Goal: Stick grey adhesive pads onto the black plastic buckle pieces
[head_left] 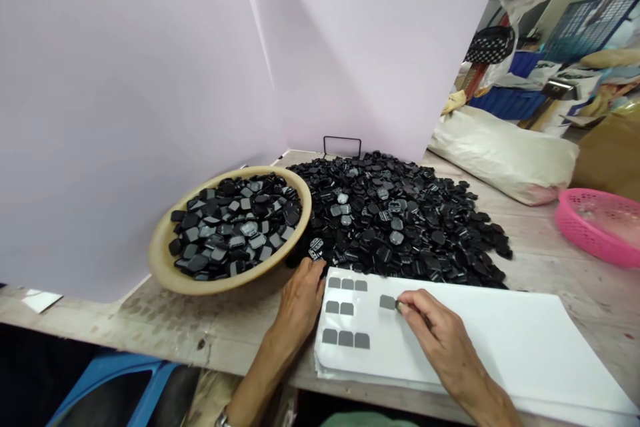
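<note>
White sheets [480, 327] lie stacked along the table's front edge, with several flat grey pieces [346, 338] in short rows at their left end. My right hand [435, 323] is over the sheets, thumb and forefinger pinched on a small dark piece [399, 305] beside a lone grey piece [387, 302]. At the sheets' left edge rests my left hand [303, 290], its fingertips at the near edge of a heap of black pieces [415, 227]; what they hold, if anything, is hidden. A cream basin [163, 260] of black and grey pieces stands to the left.
A pink basket [595, 237] and a white sack [505, 150] are at the right. Pale panels [150, 80] rise behind the table [230, 330]. A black wire frame [343, 139] stands behind the heap. A blue plastic chair [115, 367] is at the lower left.
</note>
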Tool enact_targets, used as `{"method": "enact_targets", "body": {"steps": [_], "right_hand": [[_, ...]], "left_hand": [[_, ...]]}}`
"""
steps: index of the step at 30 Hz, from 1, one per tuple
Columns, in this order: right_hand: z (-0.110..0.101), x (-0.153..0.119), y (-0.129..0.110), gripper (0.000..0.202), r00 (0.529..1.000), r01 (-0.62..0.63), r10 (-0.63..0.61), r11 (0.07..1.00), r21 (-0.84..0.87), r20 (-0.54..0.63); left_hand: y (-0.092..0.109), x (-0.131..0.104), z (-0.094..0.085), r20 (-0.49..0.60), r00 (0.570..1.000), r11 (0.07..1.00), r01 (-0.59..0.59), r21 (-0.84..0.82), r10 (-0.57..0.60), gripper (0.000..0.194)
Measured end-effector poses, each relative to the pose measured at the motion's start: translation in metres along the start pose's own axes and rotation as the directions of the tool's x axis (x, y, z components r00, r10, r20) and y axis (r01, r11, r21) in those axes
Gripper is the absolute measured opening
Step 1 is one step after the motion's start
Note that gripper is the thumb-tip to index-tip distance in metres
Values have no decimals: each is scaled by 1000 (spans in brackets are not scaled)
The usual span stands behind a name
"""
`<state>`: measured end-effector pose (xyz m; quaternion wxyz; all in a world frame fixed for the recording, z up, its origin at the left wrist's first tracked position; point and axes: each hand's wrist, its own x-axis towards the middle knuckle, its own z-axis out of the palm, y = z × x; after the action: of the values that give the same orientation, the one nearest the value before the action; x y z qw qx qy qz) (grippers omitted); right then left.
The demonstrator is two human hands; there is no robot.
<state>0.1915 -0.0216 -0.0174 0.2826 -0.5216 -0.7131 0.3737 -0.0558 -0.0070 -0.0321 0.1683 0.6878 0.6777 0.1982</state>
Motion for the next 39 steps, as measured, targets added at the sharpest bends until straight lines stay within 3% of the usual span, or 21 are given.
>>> {"method": "enact_targets", "body": {"steps": [6, 13, 19, 25, 33, 39], "right_hand": [[-2, -1, -1, 17, 1000, 7, -7, 1000, 7, -1], [-2, -4, 5, 16, 1000, -3, 3, 1000, 8, -17], [-2, -5, 5, 18, 1000, -10, 10, 1000, -4, -2], [-3, -5, 7, 20, 1000, -11, 11, 1000, -8, -8], [-7, -5, 7, 19, 998, -59, 62, 996, 74, -33], [-10, -5, 14, 23, 991, -127, 132, 982, 139, -26]], "left_hand": [[-7, 6, -1, 0, 1000, 997, 19, -76, -19, 14], [-6, 7, 5, -46, 998, 987, 60, 148, -54, 18], [-6, 10, 5, -61, 997, 994, 53, 97, -47, 18], [1, 15, 8, -65, 997, 980, 43, 195, -31, 22], [-3, 17, 7, -76, 997, 988, 2, 156, 10, 23], [-7, -8, 8, -85, 995, 999, -50, 0, 50, 21]]}}
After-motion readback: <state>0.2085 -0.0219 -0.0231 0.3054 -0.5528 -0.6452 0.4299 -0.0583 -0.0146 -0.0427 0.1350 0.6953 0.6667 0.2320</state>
